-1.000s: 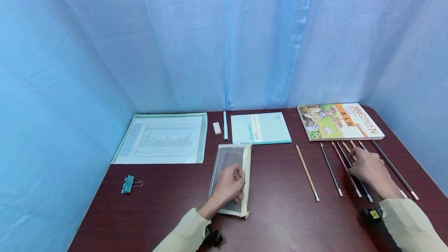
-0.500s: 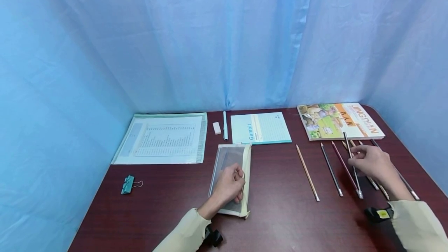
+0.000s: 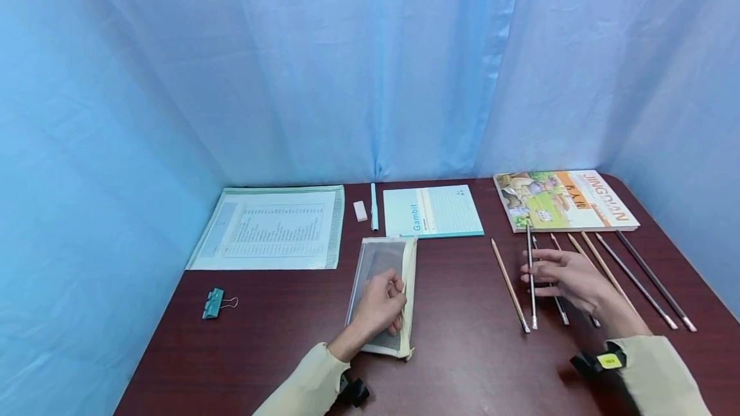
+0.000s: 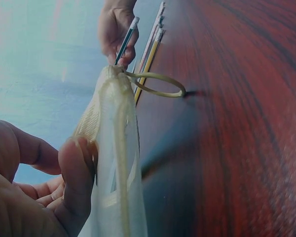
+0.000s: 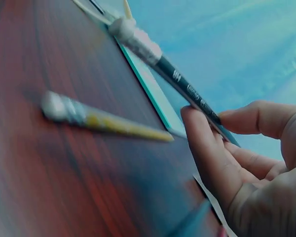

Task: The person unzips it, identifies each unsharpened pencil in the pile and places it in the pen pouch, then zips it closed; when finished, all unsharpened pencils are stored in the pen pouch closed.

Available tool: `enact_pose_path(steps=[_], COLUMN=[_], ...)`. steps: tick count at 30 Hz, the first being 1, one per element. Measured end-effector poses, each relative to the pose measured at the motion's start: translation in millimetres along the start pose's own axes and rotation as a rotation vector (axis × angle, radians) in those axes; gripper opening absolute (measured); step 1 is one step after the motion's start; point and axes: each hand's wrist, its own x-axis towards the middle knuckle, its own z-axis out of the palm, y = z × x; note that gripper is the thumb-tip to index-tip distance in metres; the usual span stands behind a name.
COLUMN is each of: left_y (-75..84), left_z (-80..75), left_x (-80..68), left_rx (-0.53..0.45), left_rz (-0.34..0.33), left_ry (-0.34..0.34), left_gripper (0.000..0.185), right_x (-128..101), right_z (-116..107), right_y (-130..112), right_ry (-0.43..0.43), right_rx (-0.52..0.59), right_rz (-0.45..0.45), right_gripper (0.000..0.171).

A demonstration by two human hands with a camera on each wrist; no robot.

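In the head view my left hand [image 3: 378, 307] lies over a clear mesh zip pouch [image 3: 378, 252] and pinches its cream zipper edge. The left wrist view shows thumb and finger at that edge, with the pouch [image 4: 119, 148] raised beside them. My right hand [image 3: 569, 281] holds a dark pencil [image 3: 530, 252] between thumb and fingers, above the table. In the right wrist view this pencil [image 5: 185, 86] has its white eraser end pointing away from the hand. Left of it lies a natural-wood pencil [image 3: 509, 286]; several more pencils [image 3: 636, 280] lie beneath and right of the hand.
Along the back stand a picture-covered book [image 3: 566, 201], a notebook [image 3: 433, 212], a light blue pen [image 3: 374, 207], a white eraser [image 3: 360, 210] and a document sleeve [image 3: 268, 230]. A teal binder clip [image 3: 213, 303] is at the left. Blue curtains [image 3: 347, 69] enclose the table.
My right hand has picked up the dark pencil from the row and carried it left, towards the natural-wood pencil. My left hand stays in place on the pouch.
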Motion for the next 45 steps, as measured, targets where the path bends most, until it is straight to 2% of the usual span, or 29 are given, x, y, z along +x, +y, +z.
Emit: enact_pose_path(steps=[4, 10, 22, 24, 29, 36, 40, 45], left_y=[0.1, 0.1, 0.8, 1.2, 2.0, 3.2, 3.1, 3.3], left_z=[-0.1, 0.0, 0.7, 1.0, 0.7, -1.2, -1.6, -1.8], left_x=[0.0, 0.4, 0.3, 0.0, -0.4, 0.0, -0.5, -1.2], left_rx=[0.000, -0.001, 0.004, -0.002, -0.004, 0.021, 0.012, 0.008], left_rz=[0.001, 0.011, 0.001, -0.001, 0.000, 0.002, 0.004, 0.013], left_ry=[0.003, 0.005, 0.013, 0.009, 0.000, 0.001, -0.002, -0.001], left_gripper=[0.011, 0.010, 0.011, 0.011, 0.011, 0.010, 0.009, 0.010], right_x=[9.4, 25.6, 64.8, 71.0, 81.7, 86.7, 86.1, 82.9], right_z=[23.0, 65.2, 143.0, 152.1, 174.3, 201.1, 209.7, 212.8], right_y=[2.7, 4.4, 17.3, 18.2, 16.3, 14.1, 15.4, 14.5], right_ry=[-0.052, -0.087, -0.164, -0.143, -0.021, 0.122, 0.171, 0.180], right_rx=[0.001, -0.061, -0.025, -0.025, -0.031, -0.029, -0.064, -0.105], right_rz=[0.003, 0.060, 0.101, 0.105, 0.098, 0.064, 0.060, 0.056], right_gripper=[0.032, 0.066, 0.059, 0.058, 0.055, 0.054, 0.052, 0.046])
